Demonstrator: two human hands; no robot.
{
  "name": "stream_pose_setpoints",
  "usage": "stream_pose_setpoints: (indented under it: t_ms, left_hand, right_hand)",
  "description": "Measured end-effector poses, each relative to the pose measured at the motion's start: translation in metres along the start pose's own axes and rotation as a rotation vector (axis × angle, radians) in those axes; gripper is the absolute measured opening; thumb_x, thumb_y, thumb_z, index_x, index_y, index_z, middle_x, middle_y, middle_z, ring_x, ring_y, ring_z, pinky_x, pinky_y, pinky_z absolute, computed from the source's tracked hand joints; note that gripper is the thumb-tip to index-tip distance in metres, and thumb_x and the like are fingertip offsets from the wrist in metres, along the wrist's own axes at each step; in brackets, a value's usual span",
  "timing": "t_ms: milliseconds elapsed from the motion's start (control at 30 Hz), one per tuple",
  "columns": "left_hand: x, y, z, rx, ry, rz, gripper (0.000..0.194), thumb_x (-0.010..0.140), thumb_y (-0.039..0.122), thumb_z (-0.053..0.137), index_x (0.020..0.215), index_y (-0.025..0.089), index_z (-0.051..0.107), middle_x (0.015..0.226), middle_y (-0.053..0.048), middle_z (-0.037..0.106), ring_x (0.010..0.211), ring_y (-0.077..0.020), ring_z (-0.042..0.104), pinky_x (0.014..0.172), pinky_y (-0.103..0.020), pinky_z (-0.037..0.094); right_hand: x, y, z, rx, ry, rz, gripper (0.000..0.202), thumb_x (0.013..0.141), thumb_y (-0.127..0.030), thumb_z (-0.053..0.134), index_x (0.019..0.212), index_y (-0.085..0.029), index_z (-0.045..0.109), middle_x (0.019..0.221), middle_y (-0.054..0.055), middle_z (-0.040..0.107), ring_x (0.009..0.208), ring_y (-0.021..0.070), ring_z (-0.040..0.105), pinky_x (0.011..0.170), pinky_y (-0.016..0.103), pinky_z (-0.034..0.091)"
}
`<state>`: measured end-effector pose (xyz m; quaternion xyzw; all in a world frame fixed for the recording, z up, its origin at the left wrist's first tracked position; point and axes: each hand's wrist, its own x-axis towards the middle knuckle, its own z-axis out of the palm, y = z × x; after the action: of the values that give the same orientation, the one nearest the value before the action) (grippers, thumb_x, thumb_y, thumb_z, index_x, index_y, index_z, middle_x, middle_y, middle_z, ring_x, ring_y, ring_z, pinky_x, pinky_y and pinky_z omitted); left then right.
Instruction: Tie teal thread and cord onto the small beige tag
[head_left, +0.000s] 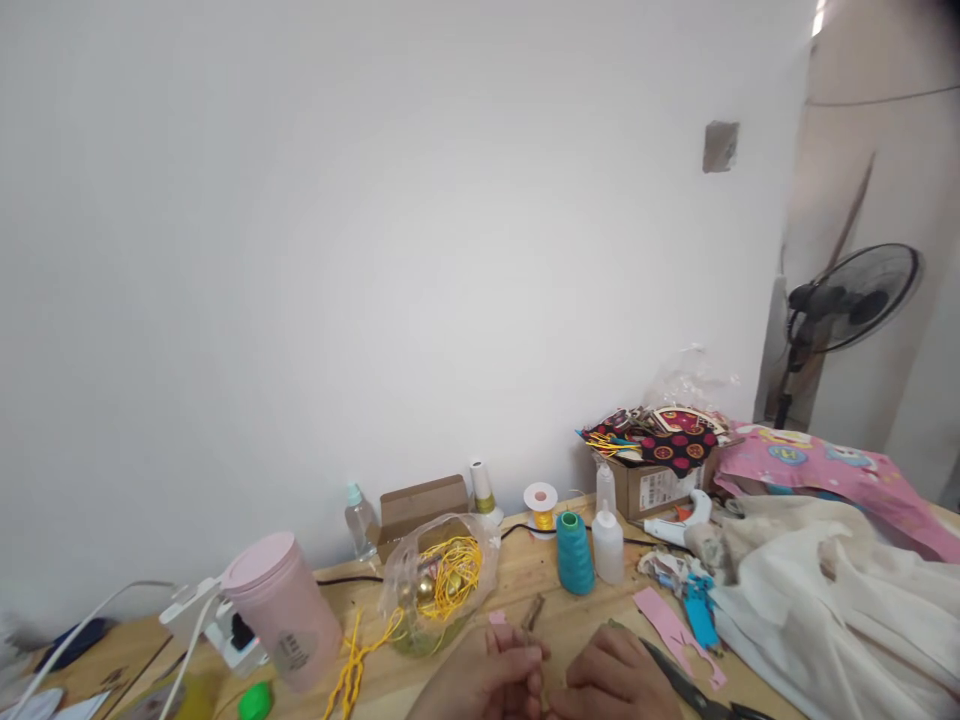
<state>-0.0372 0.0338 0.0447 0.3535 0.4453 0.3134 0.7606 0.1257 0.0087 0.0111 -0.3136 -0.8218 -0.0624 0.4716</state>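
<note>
Low in the head view, my left hand (484, 675) is closed, its thumb and fingertips pinched together. Close beside it, my right hand (619, 672) is closed too, fingers bent down toward the tabletop. Whatever lies between the fingertips is too small or hidden to name. Just beyond the hands is a small brown stick-like piece (534, 612), with a pink scrap (498, 618) to its left. Dark scissors (686, 690) lie right of my right hand, near a cut pink strip (671, 625). A plastic bag of yellow cord (454, 575) and gold bells sits beyond my left hand.
A teal thread cone (575, 555), a white squeeze bottle (607, 545) and a yellow spool (541, 505) stand behind. A pink canister (281, 610) is left. Right are a fabric-filled carton (656, 488), a glue gun (682, 522) and white cloth (810, 590). The wall rises behind.
</note>
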Motion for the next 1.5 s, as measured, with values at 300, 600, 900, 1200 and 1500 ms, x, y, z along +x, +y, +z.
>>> stream_pose_setpoints:
  t_ms: [300,600,900,1200,1500]
  left_hand:
    - [-0.006,0.034,0.012,0.853,0.196,0.299,0.023,0.052,0.005,0.05,0.034,0.017,0.056,0.033,0.006,0.042,0.042,-0.0113,0.04,0.05,-0.025,0.03]
    - [0.009,0.011,0.002,0.833,0.295,0.685,0.018,0.07,0.024,0.055,0.068,0.022,0.072,0.063,-0.003,0.058,0.059,-0.0173,0.051,0.058,-0.026,0.038]
    - [0.031,-0.013,-0.012,0.454,0.338,0.644,0.02,0.057,0.037,0.069,0.064,0.019,0.074,0.051,-0.001,0.058,0.043,-0.0123,0.047,0.042,-0.022,0.04]
    - [0.027,-0.014,-0.005,0.297,0.276,0.531,0.018,0.05,0.032,0.074,0.057,0.016,0.074,0.048,-0.001,0.063,0.044,-0.0103,0.045,0.044,-0.019,0.036]
    - [0.031,-0.025,-0.012,0.037,0.293,0.436,0.03,0.043,0.039,0.077,0.058,0.014,0.069,0.045,0.002,0.059,0.041,-0.0081,0.047,0.044,-0.018,0.037]
  right_hand:
    - [0.011,-0.003,0.03,0.114,0.093,0.17,0.014,0.077,-0.027,0.056,0.065,-0.023,0.062,0.064,0.0,0.061,0.06,0.0137,0.052,0.054,0.024,0.035]
    - [0.009,0.012,0.032,0.299,0.083,0.457,0.022,0.08,-0.024,0.049,0.062,-0.017,0.06,0.064,0.002,0.059,0.063,0.0131,0.058,0.057,0.02,0.046]
    - [0.021,0.021,0.033,0.317,0.0,0.643,0.017,0.075,-0.018,0.054,0.058,-0.015,0.06,0.06,0.002,0.059,0.059,0.016,0.055,0.054,0.025,0.043]
    - [0.031,0.025,0.035,0.39,-0.048,0.651,0.009,0.066,-0.013,0.061,0.058,-0.015,0.063,0.06,0.001,0.059,0.062,0.0154,0.054,0.059,0.025,0.041]
    - [0.013,0.014,0.033,0.497,-0.036,0.73,0.033,0.057,-0.011,0.067,0.09,-0.017,0.062,0.081,0.004,0.065,0.072,0.0179,0.058,0.068,0.028,0.047]
